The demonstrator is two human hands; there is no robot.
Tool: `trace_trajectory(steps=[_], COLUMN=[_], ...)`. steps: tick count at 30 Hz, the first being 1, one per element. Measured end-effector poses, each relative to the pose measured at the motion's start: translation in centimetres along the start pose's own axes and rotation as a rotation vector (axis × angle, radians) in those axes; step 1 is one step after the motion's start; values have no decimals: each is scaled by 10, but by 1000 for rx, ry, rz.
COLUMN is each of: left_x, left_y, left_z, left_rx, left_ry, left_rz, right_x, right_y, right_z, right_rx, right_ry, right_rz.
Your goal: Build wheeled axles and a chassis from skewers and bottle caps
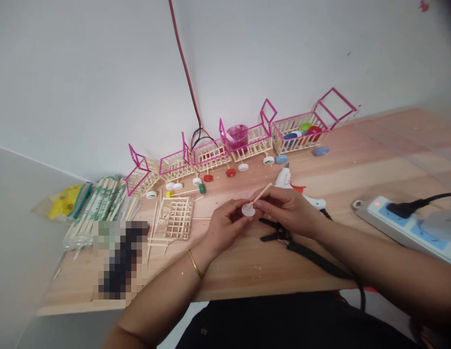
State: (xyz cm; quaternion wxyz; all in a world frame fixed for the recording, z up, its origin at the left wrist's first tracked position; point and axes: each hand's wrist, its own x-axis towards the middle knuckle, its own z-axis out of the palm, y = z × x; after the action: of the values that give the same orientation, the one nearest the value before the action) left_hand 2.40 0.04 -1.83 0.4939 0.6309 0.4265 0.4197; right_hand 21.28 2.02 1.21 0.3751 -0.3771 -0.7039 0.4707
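Observation:
Between the fingers of my left hand (pixel 227 225) is a white bottle cap (pixel 248 210), its hollow side facing me. My right hand (pixel 288 208) pinches a short wooden stick (pixel 262 194), tilted, with its lower end at the inside of the cap. Whether the stick is fixed to the cap I cannot tell. Just behind my right hand lies a white glue gun (pixel 284 178) with an orange trigger. Under that hand is a black-jawed cutting tool (pixel 278 232) with dark green handles. A slatted stick panel (pixel 178 218) lies left of my left hand.
Several small stick carts (pixel 212 157) with pink rims and bottle-cap wheels line the wall; one holds a pink cup (pixel 237 137). Bundled chopsticks (pixel 101 203) lie left. A power strip (pixel 410 225) with a plugged-in cord is at right. A blurred-out dark object (pixel 121 264) lies near the front.

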Motion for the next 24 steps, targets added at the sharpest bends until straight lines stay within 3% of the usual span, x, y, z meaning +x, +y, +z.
trace_trajectory(steps=[9, 13, 18, 24], left_x=[1, 0, 1, 1], left_y=[5, 7, 7, 3], left_z=[-1, -1, 0, 2], left_rx=[62, -33, -66, 26], left_ry=[-5, -28, 48, 143], left_rz=[1, -37, -138, -113], right_x=[-1, -2, -3, -5], right_y=[-1, -2, -3, 3], right_z=[0, -1, 0, 3], right_rx=[-214, -305, -357, -399], right_ry=[5, 4, -74, -164], right_rz=[-177, -272, -399, -467])
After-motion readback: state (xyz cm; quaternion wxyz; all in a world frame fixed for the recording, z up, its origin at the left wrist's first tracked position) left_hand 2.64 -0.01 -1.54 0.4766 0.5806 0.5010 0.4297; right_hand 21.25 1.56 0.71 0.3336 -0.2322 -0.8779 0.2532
